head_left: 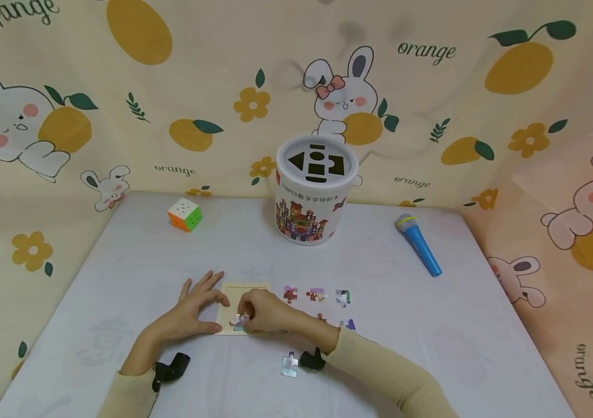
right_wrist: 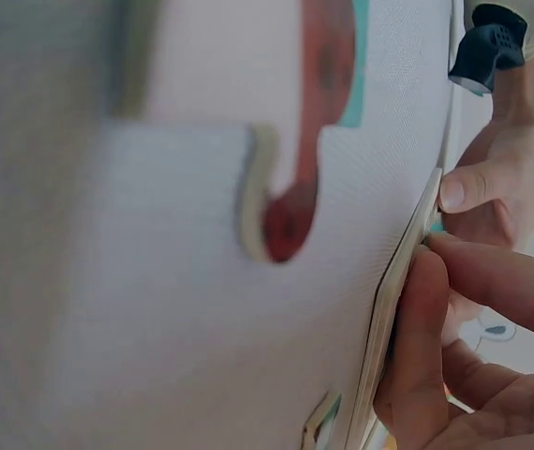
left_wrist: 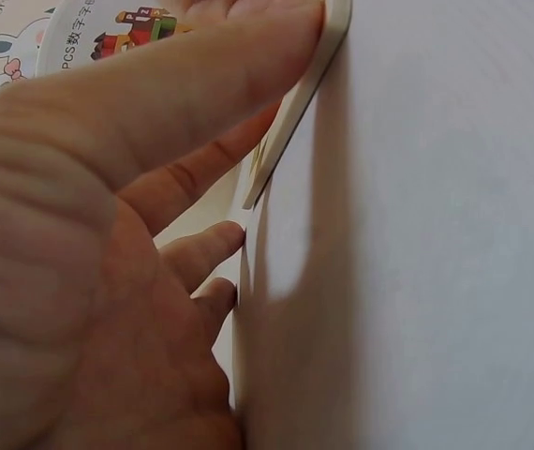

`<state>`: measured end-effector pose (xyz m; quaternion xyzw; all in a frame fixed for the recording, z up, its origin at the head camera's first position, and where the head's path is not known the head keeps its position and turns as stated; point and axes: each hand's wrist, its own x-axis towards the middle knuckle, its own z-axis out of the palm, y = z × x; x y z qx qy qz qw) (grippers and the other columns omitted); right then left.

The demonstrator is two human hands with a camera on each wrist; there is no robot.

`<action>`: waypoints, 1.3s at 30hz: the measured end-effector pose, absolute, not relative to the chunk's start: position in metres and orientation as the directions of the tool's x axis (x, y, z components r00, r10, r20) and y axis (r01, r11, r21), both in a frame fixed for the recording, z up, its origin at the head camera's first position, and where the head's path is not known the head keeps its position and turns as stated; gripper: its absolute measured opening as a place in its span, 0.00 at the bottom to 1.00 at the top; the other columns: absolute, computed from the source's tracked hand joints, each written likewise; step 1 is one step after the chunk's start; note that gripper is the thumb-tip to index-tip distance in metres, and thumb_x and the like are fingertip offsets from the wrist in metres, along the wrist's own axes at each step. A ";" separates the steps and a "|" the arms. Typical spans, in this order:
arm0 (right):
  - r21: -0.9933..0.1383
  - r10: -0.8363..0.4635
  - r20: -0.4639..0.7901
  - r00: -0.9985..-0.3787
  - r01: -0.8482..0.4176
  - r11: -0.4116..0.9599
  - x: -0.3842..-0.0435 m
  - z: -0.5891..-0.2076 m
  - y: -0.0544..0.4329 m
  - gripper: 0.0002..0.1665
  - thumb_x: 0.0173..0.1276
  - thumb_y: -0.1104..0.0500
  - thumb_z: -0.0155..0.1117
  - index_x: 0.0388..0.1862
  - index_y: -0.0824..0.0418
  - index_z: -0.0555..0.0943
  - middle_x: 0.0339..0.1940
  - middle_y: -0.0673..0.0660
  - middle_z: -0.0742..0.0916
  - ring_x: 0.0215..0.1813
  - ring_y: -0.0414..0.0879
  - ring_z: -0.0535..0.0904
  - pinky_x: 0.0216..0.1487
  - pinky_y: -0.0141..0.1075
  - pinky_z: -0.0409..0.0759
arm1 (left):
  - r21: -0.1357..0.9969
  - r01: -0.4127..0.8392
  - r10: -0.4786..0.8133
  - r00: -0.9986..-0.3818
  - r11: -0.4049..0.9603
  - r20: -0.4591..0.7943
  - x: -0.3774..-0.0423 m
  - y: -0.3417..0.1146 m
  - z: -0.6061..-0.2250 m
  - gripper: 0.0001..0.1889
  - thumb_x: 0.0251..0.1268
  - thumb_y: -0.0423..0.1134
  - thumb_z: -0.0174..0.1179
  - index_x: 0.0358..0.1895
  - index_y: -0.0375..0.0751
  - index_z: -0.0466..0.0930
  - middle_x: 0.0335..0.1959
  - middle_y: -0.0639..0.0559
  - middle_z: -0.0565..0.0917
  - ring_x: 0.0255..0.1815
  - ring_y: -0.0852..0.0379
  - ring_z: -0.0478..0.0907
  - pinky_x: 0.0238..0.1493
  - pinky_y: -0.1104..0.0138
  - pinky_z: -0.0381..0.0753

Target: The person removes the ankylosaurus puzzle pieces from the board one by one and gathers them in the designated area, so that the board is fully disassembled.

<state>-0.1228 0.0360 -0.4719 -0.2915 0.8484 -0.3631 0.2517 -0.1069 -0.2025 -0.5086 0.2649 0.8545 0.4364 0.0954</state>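
A pale wooden puzzle board (head_left: 227,295) lies flat on the table. My left hand (head_left: 192,310) rests at its left side with fingers spread, thumb tip against the lower left edge and index fingertip by the upper left. In the left wrist view, the thumb (left_wrist: 192,84) lies straight against the board's edge (left_wrist: 295,122). My right hand (head_left: 270,310) bends over the board, pinching a light-coloured jigsaw piece (head_left: 238,321) low in the frame between thumb and index finger. Those fingers partly hide the piece. In the right wrist view, both fingertips meet at the board's face (right_wrist: 403,258).
Several loose jigsaw pieces (head_left: 316,295) lie right of the board, some under the right forearm. A pale blue piece (head_left: 289,366) sits nearer, beside the black wrist camera (head_left: 312,360). Behind stand a puzzle cube (head_left: 185,215), a white tub (head_left: 314,191) and a blue toy microphone (head_left: 419,247).
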 end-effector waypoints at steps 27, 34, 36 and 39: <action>-0.927 -0.741 -0.302 -0.600 0.003 0.376 -0.136 -0.477 0.050 0.02 0.66 0.72 0.66 0.33 0.71 0.81 0.24 0.52 0.82 0.23 0.42 0.80 0.26 0.32 0.83 | 0.796 0.377 0.542 -0.837 0.474 0.074 -0.108 -0.204 -0.510 0.22 0.48 0.44 0.77 0.47 0.52 0.80 0.78 0.32 0.53 0.78 0.28 0.37 0.65 0.31 0.20; -0.929 -0.752 -0.346 -0.562 0.093 0.358 -0.140 -0.475 0.054 0.03 0.68 0.72 0.63 0.37 0.74 0.80 0.26 0.53 0.82 0.25 0.41 0.81 0.28 0.29 0.82 | 0.795 0.376 0.541 -0.838 0.476 0.072 -0.107 -0.203 -0.509 0.21 0.48 0.44 0.77 0.47 0.52 0.80 0.78 0.31 0.54 0.78 0.28 0.37 0.65 0.30 0.20; -0.929 -0.748 -0.353 -0.561 0.116 0.352 -0.142 -0.474 0.055 0.01 0.69 0.72 0.63 0.36 0.72 0.80 0.26 0.53 0.82 0.25 0.42 0.82 0.28 0.28 0.82 | 0.796 0.376 0.541 -0.838 0.475 0.073 -0.107 -0.203 -0.508 0.22 0.47 0.43 0.77 0.46 0.51 0.80 0.77 0.31 0.54 0.78 0.27 0.38 0.65 0.30 0.20; -0.930 -0.743 -0.353 -0.568 0.130 0.343 -0.143 -0.471 0.057 0.03 0.69 0.71 0.63 0.35 0.67 0.80 0.27 0.55 0.83 0.25 0.43 0.83 0.29 0.29 0.83 | 0.796 0.375 0.541 -0.838 0.475 0.072 -0.107 -0.203 -0.506 0.22 0.47 0.43 0.77 0.47 0.50 0.80 0.77 0.30 0.54 0.78 0.27 0.38 0.65 0.30 0.20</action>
